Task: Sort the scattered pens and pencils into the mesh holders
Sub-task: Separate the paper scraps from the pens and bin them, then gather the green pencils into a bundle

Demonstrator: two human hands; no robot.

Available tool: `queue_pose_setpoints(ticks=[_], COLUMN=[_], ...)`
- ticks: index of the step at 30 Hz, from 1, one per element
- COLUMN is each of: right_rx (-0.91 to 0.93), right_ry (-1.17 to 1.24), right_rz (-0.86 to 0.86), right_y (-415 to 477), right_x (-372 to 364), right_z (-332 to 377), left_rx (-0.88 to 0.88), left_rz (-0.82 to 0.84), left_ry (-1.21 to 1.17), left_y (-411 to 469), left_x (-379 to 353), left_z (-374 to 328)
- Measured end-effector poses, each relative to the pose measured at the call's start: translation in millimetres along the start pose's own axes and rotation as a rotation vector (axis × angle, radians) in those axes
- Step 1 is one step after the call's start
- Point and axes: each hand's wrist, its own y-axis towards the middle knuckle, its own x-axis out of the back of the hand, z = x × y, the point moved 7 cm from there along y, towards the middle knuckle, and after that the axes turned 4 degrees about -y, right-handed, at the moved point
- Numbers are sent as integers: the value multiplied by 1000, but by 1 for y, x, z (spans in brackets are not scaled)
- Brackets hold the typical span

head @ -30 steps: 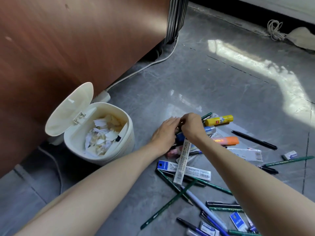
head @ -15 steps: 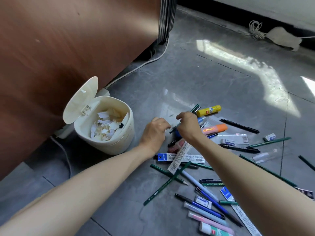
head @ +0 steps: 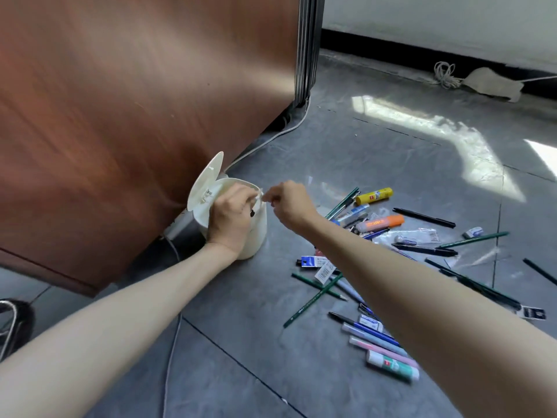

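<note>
Both hands hover over the white bin [head: 256, 236]. The left hand [head: 232, 220] covers its mouth, so the contents are hidden. It and the right hand [head: 289, 203] each pinch a pale scrap [head: 259, 197], too small to identify. Pens and pencils [head: 422, 250] lie scattered on the grey floor [head: 361, 152] right of the right hand, some hidden under that forearm. A wooden panel [head: 135, 116] crowds the left hand's side, with open floor beyond the hands.

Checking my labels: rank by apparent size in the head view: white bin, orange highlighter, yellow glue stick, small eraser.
Largest: white bin
Next: orange highlighter and yellow glue stick, too alike to rank
Smallest: small eraser
</note>
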Motion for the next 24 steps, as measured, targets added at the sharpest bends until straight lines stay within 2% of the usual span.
queue_pose_setpoints(ticks=[3, 6, 10, 13, 17, 21, 24], right_rx=[67, 113, 62, 15, -44, -97, -116], right_ry=[-165, -303, -275, -265, -306, -369, -425], right_rz=[127, 188, 262, 309, 365, 391, 404], right_y=[-11, -26, -38, -44, -55, -63, -68], right_x=[-24, -27, -17, -11, -4, 2, 7], right_z=[14, 17, 4, -9, -27, -39, -44], left_rx=[264, 363, 333, 292, 276, 363, 227], left_rz=[273, 291, 258, 325, 399, 494, 426], left_ry=[171, 220, 234, 182, 231, 190, 185], left_y=[-11, -16, -14, -12, -17, -22, -17], left_x=[-7, -4, -3, -13, -21, -27, -23], left_z=[26, 23, 15, 11, 11, 22, 3])
